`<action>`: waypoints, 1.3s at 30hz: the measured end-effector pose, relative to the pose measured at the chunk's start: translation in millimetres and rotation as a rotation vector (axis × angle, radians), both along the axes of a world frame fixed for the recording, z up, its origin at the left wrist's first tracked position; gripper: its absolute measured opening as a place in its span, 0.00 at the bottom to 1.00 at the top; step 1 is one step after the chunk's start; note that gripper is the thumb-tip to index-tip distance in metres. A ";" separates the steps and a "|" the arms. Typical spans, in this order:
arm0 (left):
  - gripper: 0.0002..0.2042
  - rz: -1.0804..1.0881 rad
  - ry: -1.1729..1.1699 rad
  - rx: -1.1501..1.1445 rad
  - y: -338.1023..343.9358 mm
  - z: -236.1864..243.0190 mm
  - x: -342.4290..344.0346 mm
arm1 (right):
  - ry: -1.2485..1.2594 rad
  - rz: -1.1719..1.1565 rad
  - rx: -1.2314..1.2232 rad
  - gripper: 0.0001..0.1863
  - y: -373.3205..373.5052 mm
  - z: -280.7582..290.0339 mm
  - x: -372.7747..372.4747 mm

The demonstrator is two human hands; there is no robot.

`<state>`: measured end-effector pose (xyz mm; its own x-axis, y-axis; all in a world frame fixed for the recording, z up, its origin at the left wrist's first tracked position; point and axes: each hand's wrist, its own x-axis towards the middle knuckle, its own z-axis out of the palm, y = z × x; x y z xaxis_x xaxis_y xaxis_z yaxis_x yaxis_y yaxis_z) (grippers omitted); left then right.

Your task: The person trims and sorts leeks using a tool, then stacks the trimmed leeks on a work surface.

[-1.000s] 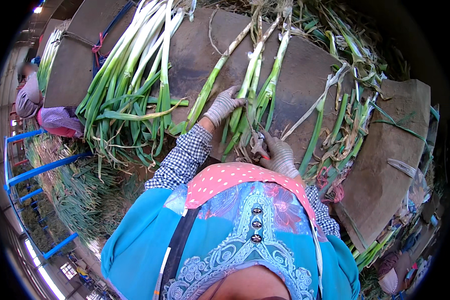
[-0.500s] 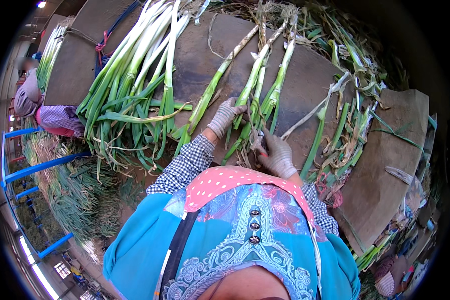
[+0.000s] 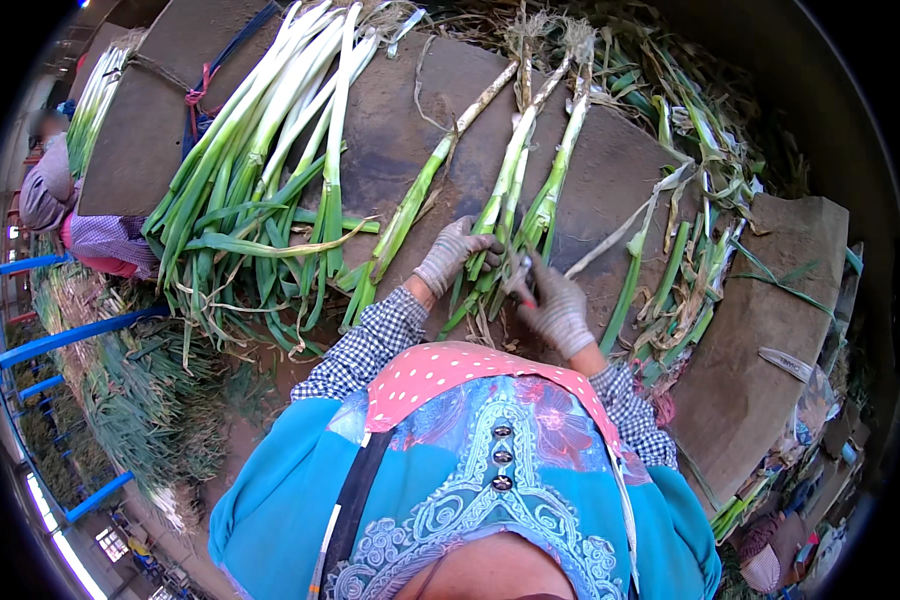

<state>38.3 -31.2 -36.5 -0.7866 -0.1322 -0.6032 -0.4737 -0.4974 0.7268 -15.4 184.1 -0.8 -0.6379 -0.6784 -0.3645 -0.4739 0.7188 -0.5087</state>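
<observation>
My left hand (image 3: 455,255), in a grey-white work glove, is closed on the green leaves of a long green onion (image 3: 502,185) lying on the brown board (image 3: 610,190). Close beside it, my gloved right hand (image 3: 558,308) grips a small metal tool (image 3: 521,278) with a touch of red, held against the leaves; its exact kind is blurred. Another green onion (image 3: 560,165) lies just right of the held one, and a third onion (image 3: 425,185) slants off to the left. Their rooted ends point away from me.
Cleaned green onions (image 3: 270,130) form a big pile at the left. Leaf scraps (image 3: 685,280) heap up at the right, by a tied brown board (image 3: 770,340). A blue metal frame (image 3: 80,340) and stacked onions (image 3: 140,400) stand at left, where another person (image 3: 110,235) works.
Both hands have come slightly toward me along the leaves, with the tool still in the right hand. The view has shifted a little; the onions lie much as before.
</observation>
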 end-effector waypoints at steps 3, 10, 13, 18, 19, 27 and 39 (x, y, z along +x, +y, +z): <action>0.15 -0.022 -0.013 -0.031 3.7 -1.6 0.6 | -0.040 -0.002 0.004 0.42 5.9 -1.9 16.2; 0.17 -0.044 0.013 -0.069 17.8 13.2 15.5 | 0.035 -0.120 0.061 0.41 -15.9 -14.2 -31.0; 0.20 -0.088 -0.031 -0.139 21.0 11.2 32.3 | 0.109 -0.197 0.057 0.39 -34.9 -24.8 -72.3; 0.21 -0.034 -0.020 -0.019 24.8 18.4 49.4 | 0.135 -0.256 0.019 0.36 -59.5 -22.0 -125.7; 0.22 -0.019 -0.020 -0.015 23.7 20.3 49.9 | 0.156 -0.266 -0.024 0.36 -60.1 -21.2 -127.7; 0.30 -0.002 0.037 -0.173 26.3 2.2 50.8 | -0.009 -0.112 0.070 0.45 -19.9 -13.4 -27.5; 0.32 0.044 -0.083 0.147 30.7 47.7 113.8 | 0.171 -0.214 0.070 0.36 -68.2 -24.3 -159.4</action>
